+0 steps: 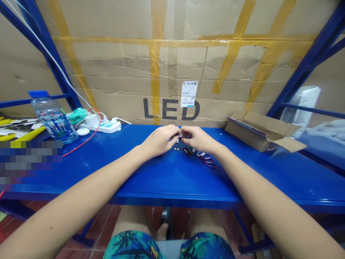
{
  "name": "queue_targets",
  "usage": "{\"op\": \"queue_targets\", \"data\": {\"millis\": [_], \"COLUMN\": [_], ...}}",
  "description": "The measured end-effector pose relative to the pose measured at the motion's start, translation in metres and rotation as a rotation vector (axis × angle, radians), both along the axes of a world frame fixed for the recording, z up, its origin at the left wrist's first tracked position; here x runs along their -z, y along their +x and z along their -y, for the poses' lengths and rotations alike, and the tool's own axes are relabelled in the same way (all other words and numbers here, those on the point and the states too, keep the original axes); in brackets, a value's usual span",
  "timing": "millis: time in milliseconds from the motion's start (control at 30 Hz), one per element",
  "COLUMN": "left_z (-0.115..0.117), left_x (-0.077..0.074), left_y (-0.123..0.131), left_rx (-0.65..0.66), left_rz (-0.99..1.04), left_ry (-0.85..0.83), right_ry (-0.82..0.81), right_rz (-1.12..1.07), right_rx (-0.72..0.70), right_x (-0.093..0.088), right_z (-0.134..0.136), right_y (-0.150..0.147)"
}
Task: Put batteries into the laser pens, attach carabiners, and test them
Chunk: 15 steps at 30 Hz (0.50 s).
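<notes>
My left hand (163, 139) and my right hand (199, 139) meet over the middle of the blue table, fingertips pinched together. Between them is a small silvery metal piece (181, 136), possibly a ring; the fingers hide most of it. Just below the fingertips, a few tiny silver parts (176, 149) lie on the table. Under my right hand several coloured carabiners (201, 155) are spread in a slanting row, with red, green, silver and purple ones showing. A ring is on one finger of my left hand.
On the blue table (161, 180), a water bottle (55, 118), a white power strip (105, 125) and a red cable (91, 138) are at left. An open cardboard box (258, 133) stands at right. A large taped carton (121, 72) closes off the back.
</notes>
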<state>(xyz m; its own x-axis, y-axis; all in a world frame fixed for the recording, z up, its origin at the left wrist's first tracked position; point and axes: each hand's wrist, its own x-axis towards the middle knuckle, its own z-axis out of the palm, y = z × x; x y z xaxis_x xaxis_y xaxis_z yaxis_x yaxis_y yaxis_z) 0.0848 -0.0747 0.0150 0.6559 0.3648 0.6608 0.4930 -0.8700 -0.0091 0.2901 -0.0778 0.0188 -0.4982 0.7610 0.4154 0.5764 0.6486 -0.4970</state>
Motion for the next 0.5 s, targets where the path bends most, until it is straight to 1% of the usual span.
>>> {"op": "queue_targets", "data": {"millis": [67, 133, 267, 367, 500], "left_z": [0.000, 0.000, 0.001, 0.002, 0.001], "left_x": [-0.001, -0.002, 0.000, 0.004, 0.009], "left_y": [-0.001, -0.002, -0.001, 0.001, 0.003], "left_rx": [-0.056, -0.115, -0.185, -0.207, -0.168], "left_rz": [0.012, -0.034, -0.282, -0.429, -0.464], "left_ry": [-0.023, -0.030, -0.032, -0.030, -0.035], "right_ry": [0.019, 0.045, 0.068, 0.061, 0.047], "right_rz": [0.015, 0.031, 0.069, 0.103, 0.122], "right_rx": [0.017, 0.030, 0.062, 0.089, 0.083], "right_x": [0.000, 0.000, -0.001, -0.003, -0.004], "right_z": [-0.001, -0.002, -0.003, -0.001, 0.002], "right_y": [0.001, 0.002, 0.005, 0.005, 0.004]}}
